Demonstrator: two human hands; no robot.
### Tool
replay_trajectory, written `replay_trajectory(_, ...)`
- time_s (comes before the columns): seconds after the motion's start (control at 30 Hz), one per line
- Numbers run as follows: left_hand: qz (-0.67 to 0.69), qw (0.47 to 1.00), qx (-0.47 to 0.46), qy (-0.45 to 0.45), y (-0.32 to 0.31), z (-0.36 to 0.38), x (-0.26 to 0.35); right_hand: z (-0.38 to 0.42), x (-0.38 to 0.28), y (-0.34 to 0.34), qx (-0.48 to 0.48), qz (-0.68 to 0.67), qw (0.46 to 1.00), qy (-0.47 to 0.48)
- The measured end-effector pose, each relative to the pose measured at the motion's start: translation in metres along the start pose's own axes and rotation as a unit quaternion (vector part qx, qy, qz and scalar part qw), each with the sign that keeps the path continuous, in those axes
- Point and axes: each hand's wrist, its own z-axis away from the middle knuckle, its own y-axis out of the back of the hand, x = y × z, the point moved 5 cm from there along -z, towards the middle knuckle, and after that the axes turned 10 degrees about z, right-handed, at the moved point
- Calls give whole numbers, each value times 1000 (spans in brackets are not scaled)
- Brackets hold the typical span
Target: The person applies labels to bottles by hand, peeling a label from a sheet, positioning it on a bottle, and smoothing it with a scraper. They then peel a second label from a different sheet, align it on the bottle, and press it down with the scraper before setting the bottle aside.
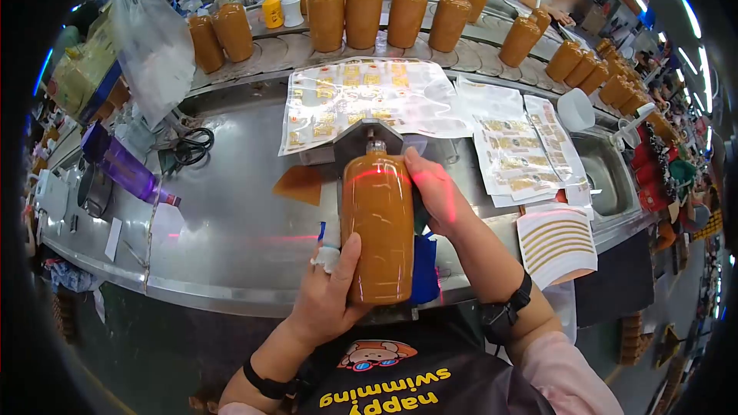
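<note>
While its short neck [376, 147] points at the metal bracket [348, 146], the glossy caramel-brown bottle [379, 230] is held just on the person's side of that bracket, over the tabletop [231, 238], its smooth rounded body crossed near the shoulders by 1 red light line [377, 172]. Partly closed, the left hand [329, 284] grips the end farther from the bracket and the right hand [438, 192] cups the end nearer it, some fingers hidden

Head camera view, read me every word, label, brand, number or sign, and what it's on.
"happy swimming", yellow, upside down, on the black apron.
Large sheet: gold markings too small to read.
Smaller sheets at right: print too small to read.
Held brown bottle: no readable text.
</note>
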Motion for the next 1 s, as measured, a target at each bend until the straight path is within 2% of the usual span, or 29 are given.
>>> replay_trajectory(0.03, -13, 1000, 5, 1, -1, -2, 0, -4, -5, 0, 4, 7, 1000, 10)
replay_trajectory(0.1, 65, 996, 23, 61, -6, -1, -11, -13, -7, 2, 18, 6, 1000, 16)
replay_trajectory(0.13, 104, 990, 31, 88, -9, -1, -18, -17, -7, 6, 14, 87, 995, 36)
replay_trajectory(0.2, 47, 997, 30, 52, -6, -5, -14, -19, -11, 20, 15, 248, 965, 78)
replay_trajectory(0.23, 7, 999, 24, 32, 0, -10, -6, -1, -31, 22, 14, 245, 969, 7)
replay_trajectory(0.27, -33, 999, 20, 12, 2, -15, -1, -2, -34, 36, 33, 279, 959, 45)
replay_trajectory(0.33, -24, 999, 39, 8, -3, -13, -7, -18, -53, 70, 103, 409, 897, 133)
replay_trajectory(0.4, 13, 999, 49, 13, -10, -8, -15, -62, -58, 97, 129, 611, 741, 248)
replay_trajectory(0.5, 65, 996, 51, 16, -15, -3, -23, -117, -47, 99, 98, 758, 637, 100)
replay_trajectory(0.6, 53, 997, 58, -3, -11, -7, -24, -152, -35, 102, 63, 796, 602, 19)
replay_trajectory(0.63, 66, 996, 58, -5, -10, -10, -23, -151, -34, 107, 69, 781, 619, 42)
replay_trajectory(0.73, 88, 995, 54, 13, -15, -5, -32, -116, -47, 130, 48, 829, 556, 43)
replay_trajectory(0.77, 80, 995, 54, 6, -14, -6, -29, -112, -50, 145, 73, 831, 549, 56)
replay_trajectory(0.87, 69, 996, 54, -19, -10, -18, -17, -108, -47, 187, 293, 685, 648, 158)
replay_trajectory(0.9, 67, 996, 57, -19, -9, -19, -16, -119, -36, 204, 327, 670, 653, 133)
replay_trajectory(1.0, 80, 995, 55, -14, -9, -18, -17, -127, -5, 210, 299, 449, 841, -33)
